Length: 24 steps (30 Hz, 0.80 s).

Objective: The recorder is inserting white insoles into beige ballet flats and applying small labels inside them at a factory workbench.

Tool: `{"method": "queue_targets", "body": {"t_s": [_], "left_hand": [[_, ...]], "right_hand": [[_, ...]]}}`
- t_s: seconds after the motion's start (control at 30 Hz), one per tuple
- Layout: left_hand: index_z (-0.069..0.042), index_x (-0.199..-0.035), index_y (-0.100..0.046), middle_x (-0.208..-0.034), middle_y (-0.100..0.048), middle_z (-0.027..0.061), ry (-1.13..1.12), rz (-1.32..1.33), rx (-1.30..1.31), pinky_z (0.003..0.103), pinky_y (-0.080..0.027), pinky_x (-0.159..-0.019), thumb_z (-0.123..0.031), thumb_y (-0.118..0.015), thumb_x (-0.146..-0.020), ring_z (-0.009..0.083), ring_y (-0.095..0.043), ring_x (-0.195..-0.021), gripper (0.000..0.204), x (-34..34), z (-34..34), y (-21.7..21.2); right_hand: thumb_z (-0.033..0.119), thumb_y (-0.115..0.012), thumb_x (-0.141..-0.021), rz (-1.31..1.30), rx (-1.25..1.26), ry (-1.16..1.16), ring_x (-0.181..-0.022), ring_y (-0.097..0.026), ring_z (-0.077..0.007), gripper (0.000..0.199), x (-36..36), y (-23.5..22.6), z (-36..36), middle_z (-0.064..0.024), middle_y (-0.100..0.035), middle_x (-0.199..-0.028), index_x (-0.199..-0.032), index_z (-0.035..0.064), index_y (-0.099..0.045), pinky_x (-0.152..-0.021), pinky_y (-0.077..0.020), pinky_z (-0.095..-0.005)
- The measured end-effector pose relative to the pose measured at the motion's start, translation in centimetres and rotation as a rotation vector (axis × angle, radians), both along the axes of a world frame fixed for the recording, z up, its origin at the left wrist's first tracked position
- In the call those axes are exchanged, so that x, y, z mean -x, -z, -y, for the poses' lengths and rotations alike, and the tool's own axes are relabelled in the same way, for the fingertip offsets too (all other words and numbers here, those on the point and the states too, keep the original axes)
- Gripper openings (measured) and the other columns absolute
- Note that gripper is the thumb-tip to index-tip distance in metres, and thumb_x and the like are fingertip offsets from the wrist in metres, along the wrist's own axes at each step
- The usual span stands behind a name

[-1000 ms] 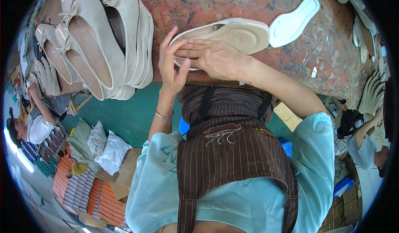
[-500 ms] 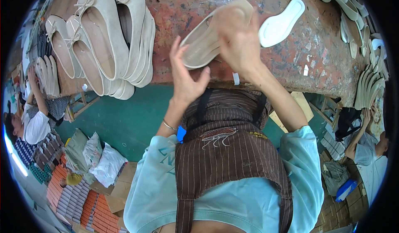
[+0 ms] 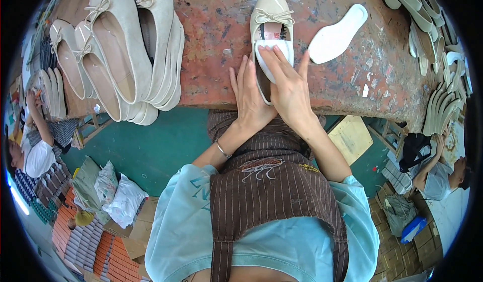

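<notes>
A beige ballet flat with a bow lies on the worktable, toe pointing away from me. A white insole is partly inside its opening, its wide end towards the toe. My right hand is on this insole, fingertips on its upper face and index finger spread to the right. My left hand lies along the shoe's left side near the heel and steadies it. The right hand hides the insole's rear part. Another white insole lies flat on the table, right of the shoe.
Stacked beige flats stand at the table's left, and more shoes at its far right. Paper scraps dot the worn red tabletop. People sit at work on both sides. Bags and cartons are on the floor.
The shoe has turned from tilted in my hands to lying straight on the table. An insole now shows in it, under my right hand. The insole on the table looks different, without the inner outline.
</notes>
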<state>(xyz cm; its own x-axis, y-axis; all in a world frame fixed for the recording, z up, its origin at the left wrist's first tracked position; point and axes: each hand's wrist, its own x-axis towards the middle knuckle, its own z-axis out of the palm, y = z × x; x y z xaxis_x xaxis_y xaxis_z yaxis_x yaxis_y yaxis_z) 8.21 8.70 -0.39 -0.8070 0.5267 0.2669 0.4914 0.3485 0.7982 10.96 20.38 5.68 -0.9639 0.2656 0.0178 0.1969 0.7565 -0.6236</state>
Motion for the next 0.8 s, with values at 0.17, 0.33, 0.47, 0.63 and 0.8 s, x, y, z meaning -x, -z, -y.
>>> {"method": "queue_targets", "body": {"t_s": [0.17,0.33,0.47,0.63,0.8], "left_hand": [[0.000,-0.151,-0.007,-0.148,-0.032,0.0329,0.008,-0.130,0.049,0.070,0.001,-0.111,-0.040,-0.087,-0.063,0.0446,-0.036,-0.137,0.125,0.3,-0.3,1.6],[0.002,-0.151,-0.009,-0.146,-0.036,0.0319,-0.035,-0.141,0.060,0.070,0.000,-0.111,-0.041,-0.087,-0.063,0.0427,-0.039,-0.137,0.125,0.2,-0.4,1.6],[0.004,-0.150,-0.012,-0.146,-0.038,0.0307,-0.039,-0.137,0.038,0.070,-0.001,-0.112,-0.042,-0.086,-0.064,0.0416,-0.041,-0.136,0.123,-0.1,-0.4,1.2],[0.005,-0.149,-0.014,-0.145,-0.039,0.0308,-0.037,-0.168,0.069,0.070,-0.001,-0.112,-0.045,-0.086,-0.064,0.0401,-0.043,-0.136,0.122,-0.2,0.0,2.0],[0.004,-0.150,-0.012,-0.146,-0.038,0.0305,-0.065,-0.206,0.175,0.072,0.000,-0.110,-0.045,-0.086,-0.064,0.0405,-0.044,-0.134,0.124,-0.4,0.1,2.3]], "right_hand": [[0.006,-0.055,-0.081,0.089,-0.267,-0.044,-0.113,-0.060,-0.0342,0.041,6.9,2.7,-3.4,-0.0224,-0.063,-0.110,-0.121,-0.0049,-0.056,-0.114,-0.0166,-0.0622],[0.013,-0.056,-0.087,-0.098,-0.381,-0.046,-0.134,-0.040,-0.0402,0.049,4.2,2.5,-1.6,-0.0249,-0.046,-0.139,-0.132,-0.0050,-0.048,-0.111,-0.0199,-0.0662],[0.016,-0.053,-0.089,-0.024,-0.410,-0.144,-0.135,-0.040,-0.0393,0.050,3.6,2.0,-1.7,-0.0263,-0.044,-0.141,-0.134,-0.0064,-0.047,-0.112,-0.0209,-0.0642],[0.021,-0.054,-0.090,0.198,-0.367,-0.119,-0.127,-0.048,-0.0399,0.044,6.6,0.0,-2.4,-0.0278,-0.050,-0.135,-0.124,-0.0066,-0.055,-0.111,-0.0223,-0.0631],[0.019,-0.055,-0.087,-0.097,-0.597,0.040,-0.113,-0.056,-0.0380,0.034,4.0,2.2,0.3,-0.0243,-0.059,-0.112,-0.111,-0.0050,-0.059,-0.111,-0.0208,-0.0639]]}}
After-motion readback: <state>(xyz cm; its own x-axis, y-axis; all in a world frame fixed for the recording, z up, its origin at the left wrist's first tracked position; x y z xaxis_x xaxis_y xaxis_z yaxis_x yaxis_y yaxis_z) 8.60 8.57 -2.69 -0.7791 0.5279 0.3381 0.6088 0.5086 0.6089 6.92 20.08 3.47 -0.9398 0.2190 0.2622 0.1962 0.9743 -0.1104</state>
